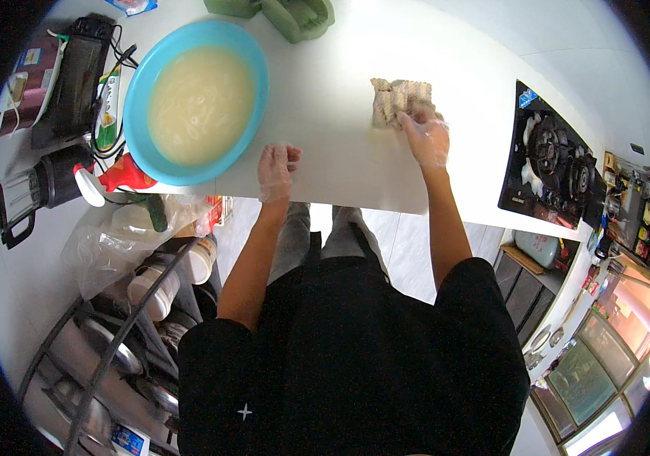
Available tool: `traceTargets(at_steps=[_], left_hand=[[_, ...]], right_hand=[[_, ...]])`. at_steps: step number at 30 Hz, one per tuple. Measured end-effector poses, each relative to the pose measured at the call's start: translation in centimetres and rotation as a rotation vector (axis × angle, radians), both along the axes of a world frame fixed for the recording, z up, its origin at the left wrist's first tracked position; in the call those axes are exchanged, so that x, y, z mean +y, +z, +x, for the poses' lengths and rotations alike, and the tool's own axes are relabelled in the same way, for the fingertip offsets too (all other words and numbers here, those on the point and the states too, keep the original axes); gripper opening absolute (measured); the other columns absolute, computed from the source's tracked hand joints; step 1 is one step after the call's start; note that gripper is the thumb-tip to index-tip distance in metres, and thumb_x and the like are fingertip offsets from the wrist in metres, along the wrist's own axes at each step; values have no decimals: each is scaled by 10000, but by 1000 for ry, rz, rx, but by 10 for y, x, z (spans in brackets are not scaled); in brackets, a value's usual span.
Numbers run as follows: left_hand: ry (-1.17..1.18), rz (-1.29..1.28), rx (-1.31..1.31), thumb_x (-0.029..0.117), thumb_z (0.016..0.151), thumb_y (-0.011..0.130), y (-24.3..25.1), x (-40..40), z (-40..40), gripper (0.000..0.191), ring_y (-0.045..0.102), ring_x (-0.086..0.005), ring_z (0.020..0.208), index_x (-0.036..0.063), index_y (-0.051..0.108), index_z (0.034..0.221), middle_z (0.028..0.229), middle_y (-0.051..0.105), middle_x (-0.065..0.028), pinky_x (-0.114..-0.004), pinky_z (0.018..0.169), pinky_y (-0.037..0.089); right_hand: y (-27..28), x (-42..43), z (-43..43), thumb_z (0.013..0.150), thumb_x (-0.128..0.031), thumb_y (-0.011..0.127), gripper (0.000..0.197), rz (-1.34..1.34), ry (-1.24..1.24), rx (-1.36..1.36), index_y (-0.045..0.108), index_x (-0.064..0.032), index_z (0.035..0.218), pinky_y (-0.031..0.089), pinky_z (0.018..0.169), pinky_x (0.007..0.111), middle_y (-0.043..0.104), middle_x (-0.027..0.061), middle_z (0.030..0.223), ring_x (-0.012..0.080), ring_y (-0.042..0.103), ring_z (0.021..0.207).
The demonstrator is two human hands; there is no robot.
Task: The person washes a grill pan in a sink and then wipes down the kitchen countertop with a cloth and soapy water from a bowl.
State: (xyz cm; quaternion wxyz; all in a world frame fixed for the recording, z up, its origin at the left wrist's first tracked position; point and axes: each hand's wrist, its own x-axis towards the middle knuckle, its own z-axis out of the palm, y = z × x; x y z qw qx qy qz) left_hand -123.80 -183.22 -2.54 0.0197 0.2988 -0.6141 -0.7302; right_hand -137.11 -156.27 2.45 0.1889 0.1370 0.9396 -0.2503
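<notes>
A brown and beige patterned cloth (396,97) lies bunched on the white countertop (325,114). My right hand (426,134), in a clear plastic glove, grips its lower right part; the fingers are blurred. Left of it, my left hand (278,168) hovers by the counter's front edge, gloved too and holding nothing, its fingers loosely curled. A light-blue plastic basin (141,85) stands at the upper left, with cloudy pale-yellow liquid (202,105) inside. My left hand is just off the basin's lower right rim, apart from it.
Beside the basin lie a red spray bottle (125,174), black cables (97,122) and a blender (34,185). Green block-like pieces (301,20) sit at the back. A black gas stove (547,159) occupies the right end. Below left stands a metal rack (114,347) with pans and tubs.
</notes>
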Motion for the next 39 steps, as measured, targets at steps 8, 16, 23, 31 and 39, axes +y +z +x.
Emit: traceTargets(at_steps=[8,16,23,31,39], left_hand=[[44,22,-64,335,962,499,-16,-1,2,296,637,-169,786,52,587,964,876,674,-82,-296,671,501],[-11,86,-30,322,961,507,-20,10,3,259,633,-159,774,74,582,967,879,674,-79,-293,663,499],[-33,86,1,344,960,509,-21,3,0,280,627,-149,754,75,587,967,863,666,-68,-285,654,496],[-25,56,-40,362,952,510,-9,-2,-1,305,629,-147,759,67,588,969,874,667,-65,-285,655,494],[30,136,-23,269,964,508,-11,4,5,219,596,-112,743,62,572,937,833,656,-55,-239,645,469]], right_hand=[[-25,-74,-18,766,-587,621,726,290,75,168,532,-129,1323,365,1007,515,467,248,1327,398,428,1239],[-53,-97,51,771,-225,640,235,288,563,484,689,-123,978,336,1024,488,642,88,1079,250,578,1059],[-18,-32,81,735,-155,659,245,112,990,519,707,-172,974,269,1086,540,618,54,1083,266,490,1218],[-52,32,45,775,-368,687,335,152,348,858,634,-83,942,502,822,463,608,143,1039,267,604,946],[-40,-75,12,723,-425,701,604,156,-111,471,539,-9,1130,433,928,512,507,227,1134,341,495,1099]])
